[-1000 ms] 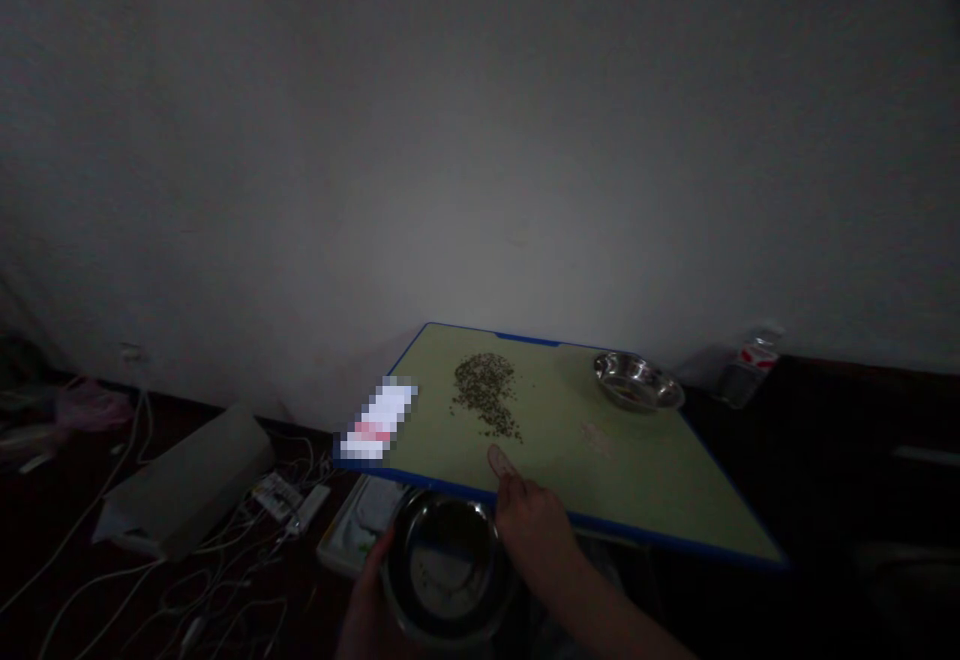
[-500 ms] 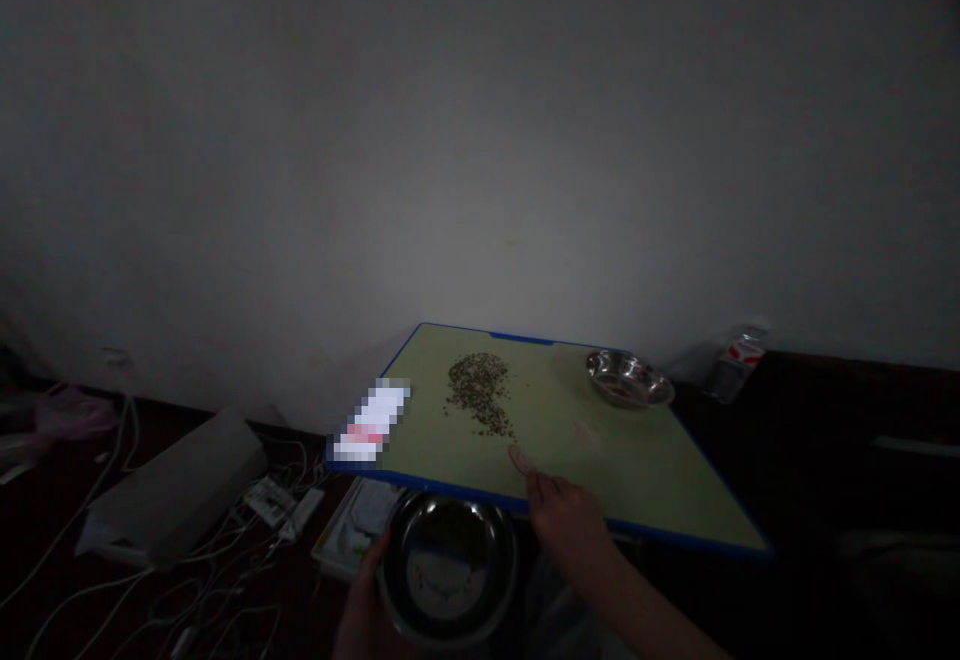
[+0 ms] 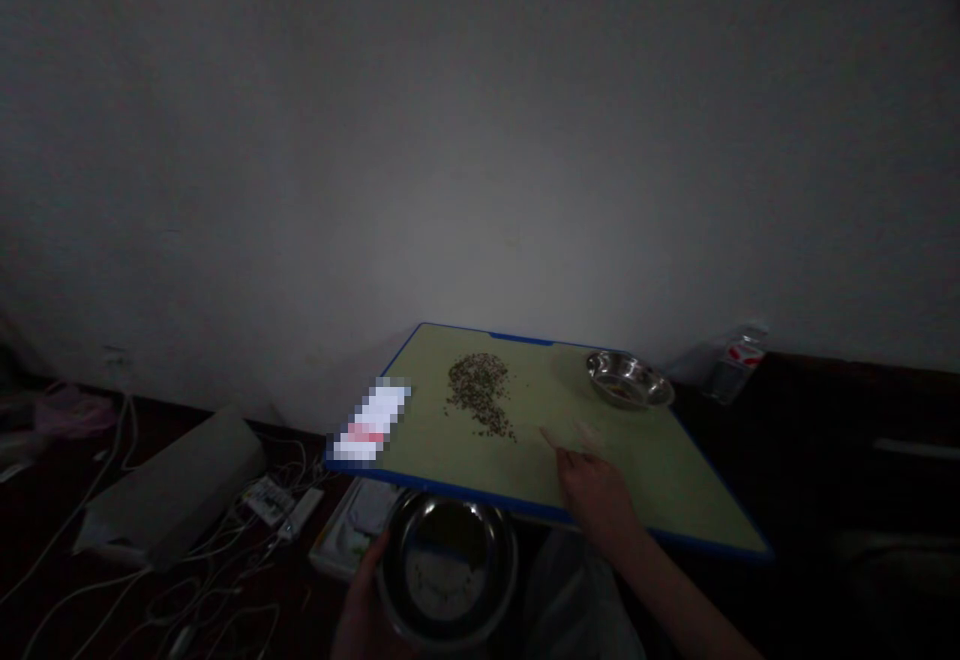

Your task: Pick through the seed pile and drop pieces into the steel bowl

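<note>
In the head view, my left hand (image 3: 366,600) grips the left side of a round steel bowl (image 3: 448,580), held just below the table's front edge. A few bits and a dark patch show inside this bowl. My right hand (image 3: 598,500) is closed over the front part of the small table (image 3: 645,470), pinching a slim, pale spoon-like tool (image 3: 548,437) whose tip points up and left. Left of that tip lies a scattered heap of small grains (image 3: 480,390). A second steel bowl (image 3: 628,382) rests at the table's back right, with some small bits in it.
A blurred-out bright phone-like object (image 3: 371,422) lies on the table's left edge. On the floor to the left are tangled white cables (image 3: 217,560), power strips and a long box (image 3: 176,485). A clear plastic package (image 3: 739,360) leans by the wall, right of the table.
My right hand has moved right and slightly up with the spoon-like tool, away from the grains' near edge. The left hand and its bowl have stayed nearly still.
</note>
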`<state>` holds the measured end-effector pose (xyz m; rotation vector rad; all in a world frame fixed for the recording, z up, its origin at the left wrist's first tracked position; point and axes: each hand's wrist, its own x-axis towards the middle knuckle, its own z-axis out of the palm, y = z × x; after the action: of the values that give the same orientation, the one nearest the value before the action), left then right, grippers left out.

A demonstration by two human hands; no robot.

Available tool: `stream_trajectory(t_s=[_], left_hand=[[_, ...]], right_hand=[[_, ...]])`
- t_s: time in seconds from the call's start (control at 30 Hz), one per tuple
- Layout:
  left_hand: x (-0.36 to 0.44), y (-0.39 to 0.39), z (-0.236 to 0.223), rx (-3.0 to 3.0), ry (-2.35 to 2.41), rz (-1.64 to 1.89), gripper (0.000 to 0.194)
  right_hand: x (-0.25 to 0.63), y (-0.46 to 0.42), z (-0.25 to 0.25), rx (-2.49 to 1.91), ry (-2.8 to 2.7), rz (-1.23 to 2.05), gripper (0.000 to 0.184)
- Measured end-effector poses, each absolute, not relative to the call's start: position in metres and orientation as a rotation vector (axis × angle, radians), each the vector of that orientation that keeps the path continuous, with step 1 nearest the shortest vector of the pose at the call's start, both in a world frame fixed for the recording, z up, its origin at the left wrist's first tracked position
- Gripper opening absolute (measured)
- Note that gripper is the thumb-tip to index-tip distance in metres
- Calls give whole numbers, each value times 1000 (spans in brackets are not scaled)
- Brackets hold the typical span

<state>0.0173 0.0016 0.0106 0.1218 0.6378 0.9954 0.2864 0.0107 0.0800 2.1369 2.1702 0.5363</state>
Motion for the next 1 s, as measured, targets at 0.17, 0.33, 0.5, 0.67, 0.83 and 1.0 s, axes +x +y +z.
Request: stream_trajectory(t_s=[0.17,0.33,0.5,0.67,0.83,1.0], left_hand=[[22,-1,18,28,716,999,24],[24,-4,26,68,743,1050,15],[23,-3,31,-7,773,996,27],[29,-6,38,88,829,1143,18],[27,-5,30,41,790,1068,22],[24,-3,20,31,738,983,24]], right_hand=[[309,17,84,2256,2069,600,23],[321,16,84,2403,2016,680,24],[306,11,79,2455,2169,724,24],[299,19,80,2468,2220,576,28],[312,23,78,2387,2346,492,28],[314,19,76,2294,2444,468,30]])
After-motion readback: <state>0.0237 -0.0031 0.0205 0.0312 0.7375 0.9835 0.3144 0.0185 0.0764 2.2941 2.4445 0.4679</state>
